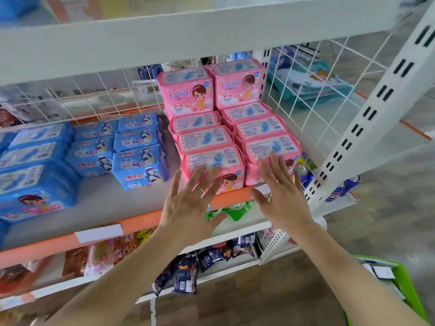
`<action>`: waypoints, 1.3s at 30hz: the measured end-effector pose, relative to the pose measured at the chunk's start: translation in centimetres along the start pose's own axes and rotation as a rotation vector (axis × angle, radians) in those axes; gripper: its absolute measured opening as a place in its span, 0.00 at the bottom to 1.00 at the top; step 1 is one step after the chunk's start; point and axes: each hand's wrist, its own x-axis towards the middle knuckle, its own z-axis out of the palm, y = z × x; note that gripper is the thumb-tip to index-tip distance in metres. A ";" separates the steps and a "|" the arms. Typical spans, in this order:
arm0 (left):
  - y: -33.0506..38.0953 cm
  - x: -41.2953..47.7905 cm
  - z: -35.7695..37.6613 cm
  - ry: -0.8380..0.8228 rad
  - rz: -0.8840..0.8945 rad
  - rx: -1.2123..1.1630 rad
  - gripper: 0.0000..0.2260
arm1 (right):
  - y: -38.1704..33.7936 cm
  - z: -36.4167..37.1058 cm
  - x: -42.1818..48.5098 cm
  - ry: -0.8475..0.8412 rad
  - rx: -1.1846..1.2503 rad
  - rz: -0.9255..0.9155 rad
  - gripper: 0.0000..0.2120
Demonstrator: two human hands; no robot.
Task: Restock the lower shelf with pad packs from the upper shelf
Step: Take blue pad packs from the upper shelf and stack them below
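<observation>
- Two bare forearms reaching up from the bottom edge toward the orange-edged shelf (141, 222).
- Left hand (188, 203) spreading flat, fingers splayed, gripping nothing; fingertips lying against the front of the nearest pink pad pack (214, 165) at that shelf's front lip, a thin ring showing on one finger.
- Right hand (282, 196) likewise splaying wide open, empty, fingers overlapping the front of the neighbouring pink pack (273, 149); actual contact not possible to tell.
- Pink pad packs (226, 128) sitting in two rows running back from the shelf's lip to the wire grid (313, 95), with two upright packs stacked on top at the rear.
- Blue pad packs (138, 149) crowding the same shelf to the left of the pink rows, bare shelf surface showing in front of them.
- White price tag (98, 232) clipping onto the orange edge, left of the hands.
- Green pouch (235, 210) peeking out just under the orange edge, between the two hands.
- Snack packets (186, 271) lying on the tiers below that shelf.
- Blue drink cans (341, 187) standing beyond the white slotted upright (376, 107), right of the shelf.
- Green-rimmed box (404, 278) sitting low at the right, beside the right forearm.
</observation>
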 end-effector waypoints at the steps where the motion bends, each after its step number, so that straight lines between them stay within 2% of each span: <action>1: 0.1 -0.1 -0.3 -0.015 0.008 0.005 0.36 | -0.1 -0.4 -0.1 -0.013 -0.004 0.003 0.37; 5: 0.2 -1.1 -2.3 0.040 0.044 0.019 0.35 | -1.5 -2.4 -0.5 -0.013 0.006 0.007 0.37; 11: 0.0 -3.5 -6.9 0.337 0.040 -0.047 0.37 | -5.2 -6.5 -1.0 0.060 0.096 -0.080 0.36; 14: -0.7 -5.4 -8.6 0.411 -0.003 -0.025 0.38 | -7.1 -7.8 -1.1 0.079 0.135 -0.156 0.36; 19: -2.7 -9.2 -10.2 0.398 -0.134 0.023 0.39 | -10.4 -9.5 -1.3 0.098 0.173 -0.281 0.36; 24: -5.2 -13.6 -11.1 0.337 -0.233 0.027 0.38 | -14.1 -10.0 -1.4 0.137 0.139 -0.330 0.37; 29: -8.5 -17.4 -12.6 0.296 -0.294 0.036 0.38 | -18.5 -10.2 -1.7 0.166 0.161 -0.361 0.36; 39: -15.7 -25.6 -16.0 0.359 -0.348 0.037 0.39 | -29.8 -10.7 -3.1 0.154 0.184 -0.405 0.37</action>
